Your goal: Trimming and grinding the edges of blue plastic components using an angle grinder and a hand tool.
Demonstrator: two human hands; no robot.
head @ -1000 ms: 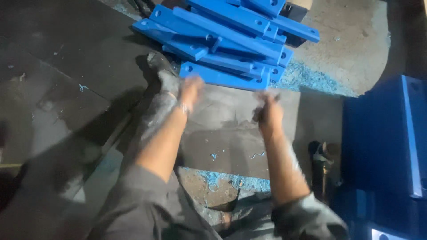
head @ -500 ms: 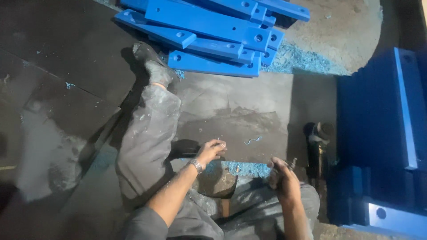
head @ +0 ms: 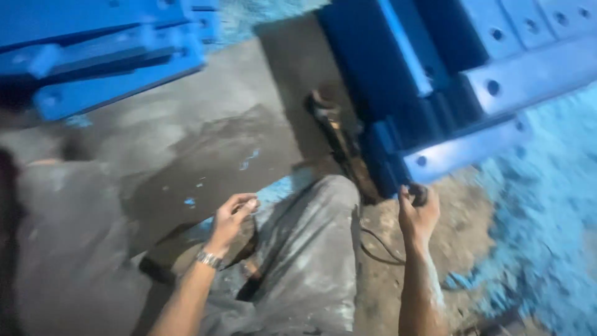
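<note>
The view is swinging to the right, so the pile of long blue metal bars (head: 106, 68) is sliding off to the top left and a stack of blue plates with holes (head: 485, 93) is now filling the right side. The right hand (head: 418, 214) is reaching out to a small dark round thing (head: 419, 194) near the plates. The left hand (head: 233, 218) is resting by the grey trouser knee (head: 317, 249).

Head camera looks steeply down, close over lap and floor (head: 205, 130).
</note>
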